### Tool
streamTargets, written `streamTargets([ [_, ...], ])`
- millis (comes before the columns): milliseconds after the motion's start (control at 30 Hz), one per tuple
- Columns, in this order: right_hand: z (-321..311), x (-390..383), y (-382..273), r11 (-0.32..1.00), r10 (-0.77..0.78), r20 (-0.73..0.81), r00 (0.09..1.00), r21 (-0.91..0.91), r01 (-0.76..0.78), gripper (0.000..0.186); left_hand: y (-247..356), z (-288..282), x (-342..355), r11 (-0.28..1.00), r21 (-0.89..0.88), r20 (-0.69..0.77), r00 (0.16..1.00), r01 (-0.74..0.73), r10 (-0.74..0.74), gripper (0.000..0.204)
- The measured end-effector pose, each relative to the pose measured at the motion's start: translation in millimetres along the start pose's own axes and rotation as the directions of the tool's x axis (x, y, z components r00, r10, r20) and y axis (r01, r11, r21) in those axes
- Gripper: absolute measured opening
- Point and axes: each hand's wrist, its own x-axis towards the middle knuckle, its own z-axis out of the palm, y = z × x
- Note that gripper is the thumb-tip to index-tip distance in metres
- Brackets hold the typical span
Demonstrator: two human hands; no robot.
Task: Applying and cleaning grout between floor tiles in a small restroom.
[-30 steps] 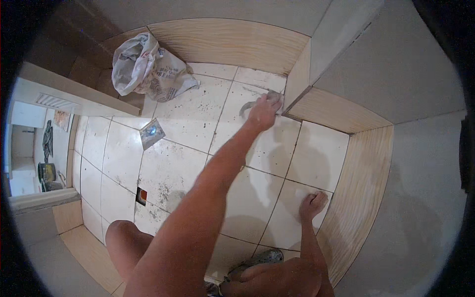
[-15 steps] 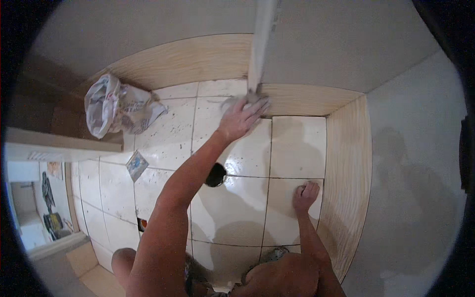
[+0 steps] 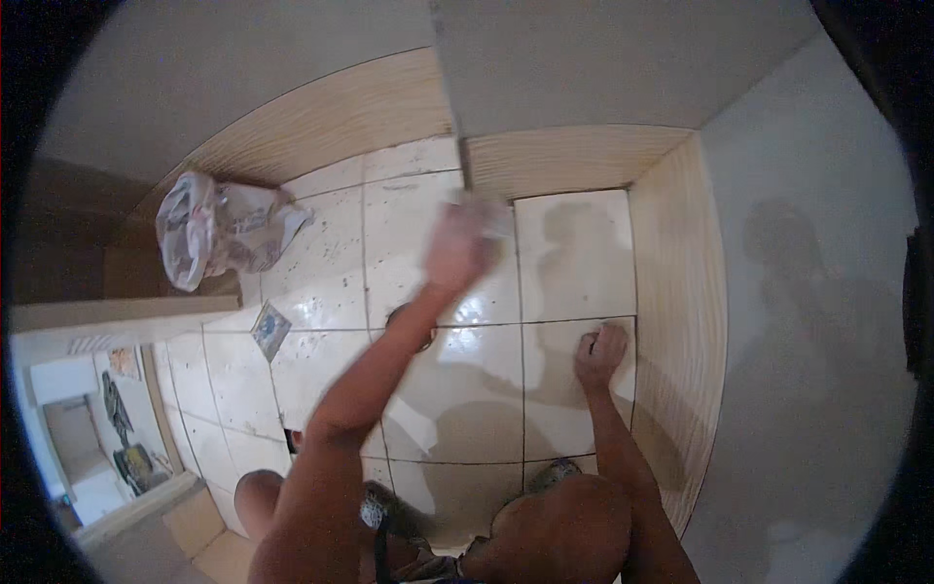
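Observation:
My left hand (image 3: 459,248) reaches forward over the cream floor tiles (image 3: 457,419), close to the jutting wall corner. Motion smears its fingers. Something pale and blurred (image 3: 496,219) shows at the fingertips, and its kind cannot be made out. Beneath my left forearm lies a round dark hole (image 3: 397,313) in the floor, partly covered by the arm. My right hand (image 3: 600,356) is closed in a fist and rests on a tile near the right-hand wall. I see nothing held in it.
A crumpled white plastic sack (image 3: 229,229) stands at the far left against the wall. Wood-patterned skirting tiles (image 3: 545,161) line the wall bases. A blue patterned diamond inset (image 3: 270,332) and a small square opening (image 3: 294,441) lie to the left. Dark specks dot the wet floor.
My left hand has come away from the wall corner, back over the tiles, and is more blurred. A pale upright streak above it is gone. My right fist stays put; the view has shifted slightly.

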Motion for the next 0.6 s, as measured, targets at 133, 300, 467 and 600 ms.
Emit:
streamTargets([
  [133, 9, -5, -7, 0.989, -0.139, -0.046, 0.989, 0.049, 0.141, 0.034, 64, 85, -63, 0.974, 0.021, 0.198, 0.956, -0.225, 0.217, 0.054],
  [300, -1, 4, -27, 0.974, -0.202, -0.228, 0.953, 0.053, 0.219, 0.018, -4, 74, -93, 0.999, 0.038, 0.196, 0.98, -0.023, 0.015, 0.046],
  [467, 1, 7, -29, 0.998, -0.056, -0.034, 0.998, 0.02, 0.057, 0.033, -233, -93, -176, 0.747, 0.624, -0.222, 0.968, 0.231, -0.114, 0.052],
  [600, -7, 7, -19, 0.993, -0.117, -0.09, 0.989, -0.016, 0.116, 0.028, -223, -101, -124, 0.919, 0.106, -0.531, 0.803, 0.379, -0.27, 0.053],
])
